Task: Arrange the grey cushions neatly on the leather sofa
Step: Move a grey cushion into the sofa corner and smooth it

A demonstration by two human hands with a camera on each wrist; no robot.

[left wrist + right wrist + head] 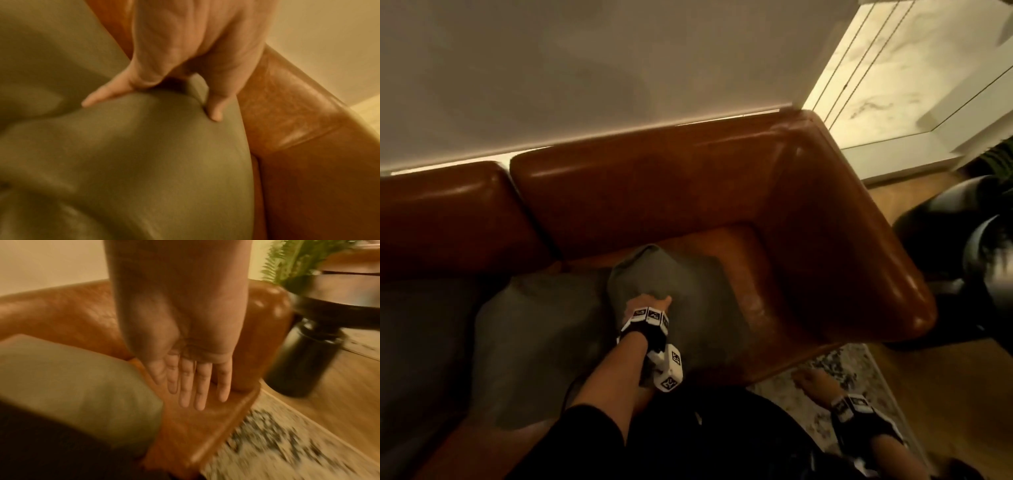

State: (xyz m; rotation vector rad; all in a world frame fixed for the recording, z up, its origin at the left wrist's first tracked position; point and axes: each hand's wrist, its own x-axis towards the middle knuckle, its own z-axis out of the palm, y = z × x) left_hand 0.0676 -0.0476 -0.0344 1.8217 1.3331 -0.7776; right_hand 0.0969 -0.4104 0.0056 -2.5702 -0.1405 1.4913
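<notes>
A brown leather sofa (654, 192) stands against the wall, its right armrest (859, 240) curving forward. A grey cushion (698, 291) sits on the right end of the seat. My left hand (650, 303) grips its upper edge. In the left wrist view the left hand (152, 104) has its thumb (213, 112) and a finger (96, 99) dug into the grey cushion (154, 162). A second grey cushion (534, 342) lies to the left. My right hand (813, 380) hangs flat and empty by the seat's front corner, with the right hand (197, 386) showing straight fingers.
A black round pedestal table (962, 260) with a fern (298, 261) stands right of the armrest. A patterned rug (842, 370) lies on the wooden floor (945, 394) before the sofa. More grey fabric (421, 342) covers the seat at far left.
</notes>
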